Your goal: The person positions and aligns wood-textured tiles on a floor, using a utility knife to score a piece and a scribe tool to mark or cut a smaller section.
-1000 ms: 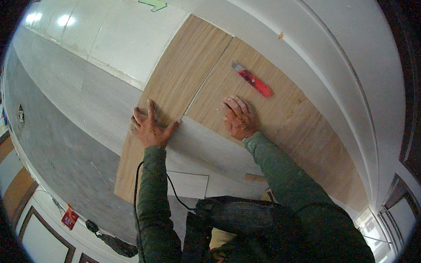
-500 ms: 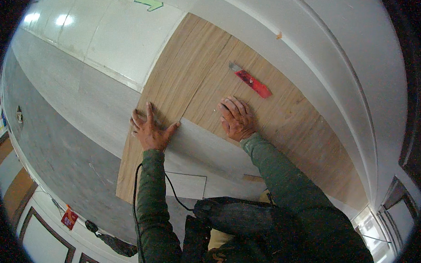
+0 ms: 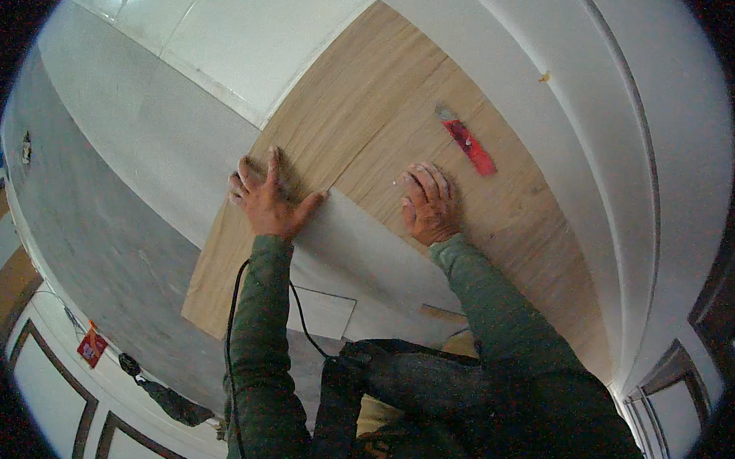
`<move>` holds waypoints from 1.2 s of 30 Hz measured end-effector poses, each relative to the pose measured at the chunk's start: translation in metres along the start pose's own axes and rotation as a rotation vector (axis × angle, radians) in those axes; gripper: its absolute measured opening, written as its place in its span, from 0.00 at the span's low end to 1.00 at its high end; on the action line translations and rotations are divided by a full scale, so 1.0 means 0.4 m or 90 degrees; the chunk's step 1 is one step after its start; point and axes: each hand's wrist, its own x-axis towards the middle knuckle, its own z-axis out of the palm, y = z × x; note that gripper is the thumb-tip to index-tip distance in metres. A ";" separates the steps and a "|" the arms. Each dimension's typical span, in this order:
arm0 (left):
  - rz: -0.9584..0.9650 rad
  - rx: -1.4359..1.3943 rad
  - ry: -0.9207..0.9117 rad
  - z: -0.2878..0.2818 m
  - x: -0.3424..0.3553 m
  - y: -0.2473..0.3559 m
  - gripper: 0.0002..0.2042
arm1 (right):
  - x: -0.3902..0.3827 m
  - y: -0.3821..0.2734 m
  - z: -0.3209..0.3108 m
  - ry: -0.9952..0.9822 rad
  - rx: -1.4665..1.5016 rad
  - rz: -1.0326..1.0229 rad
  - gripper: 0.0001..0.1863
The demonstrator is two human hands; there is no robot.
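Wood-look floor planks (image 3: 539,245) lie side by side, with a narrow seam between them. My left hand (image 3: 272,209) presses on the left plank (image 3: 222,268) with fingers spread, its thumb reaching to the plank's edge where the seam ends. To the right of the seam, my right hand (image 3: 431,206) rests palm down on the wood, fingers close together and slightly bent, holding nothing. Just beyond it lies a red utility knife (image 3: 471,148) with a grey tip. A black cord (image 3: 233,330) runs along my left forearm.
Grey underlay (image 3: 131,194) covers the floor to the left, with white tiles (image 3: 228,43) at the far side. A white wall base (image 3: 601,149) curves along the right. A pale offcut (image 3: 319,309) lies near my knees. A red packet (image 3: 92,347) sits at the lower left.
The view has shifted, so the planks and knife appear farther right. My left thumb is a little closer to the seam; both hands stay pressed on the planks.
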 end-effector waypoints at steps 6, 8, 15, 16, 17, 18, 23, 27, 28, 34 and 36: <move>0.023 0.017 0.016 0.000 0.008 0.003 0.55 | -0.002 0.002 -0.001 -0.024 -0.009 -0.008 0.25; 0.029 0.058 -0.038 -0.009 0.014 0.015 0.57 | -0.006 0.005 0.004 -0.043 -0.020 -0.005 0.25; 0.059 -0.021 -0.065 -0.025 0.016 -0.004 0.56 | -0.024 0.007 0.024 -0.045 -0.020 0.025 0.26; 0.054 -0.016 -0.075 -0.028 0.018 -0.001 0.56 | -0.023 0.007 0.025 -0.029 -0.013 0.017 0.26; 0.051 -0.012 -0.085 -0.028 0.017 -0.002 0.55 | -0.026 0.003 0.025 -0.032 -0.009 0.016 0.26; 0.048 -0.010 -0.084 -0.025 0.015 -0.010 0.55 | -0.026 -0.003 0.027 -0.031 -0.024 0.020 0.26; 0.071 -0.064 -0.024 -0.012 0.003 -0.021 0.54 | -0.024 -0.009 0.027 -0.023 -0.031 0.026 0.26; 0.054 -0.060 -0.034 -0.010 0.012 -0.017 0.54 | 0.006 -0.006 0.017 -0.053 -0.028 0.046 0.26; 0.058 -0.061 -0.026 -0.005 0.016 -0.016 0.55 | 0.016 -0.005 0.018 -0.099 -0.036 0.094 0.26; 0.058 -0.040 -0.049 0.007 0.029 -0.031 0.55 | 0.211 -0.002 0.052 0.032 -0.082 -0.033 0.29; 0.065 -0.013 -0.077 0.017 0.014 -0.013 0.54 | 0.209 0.003 0.046 0.012 -0.083 -0.010 0.29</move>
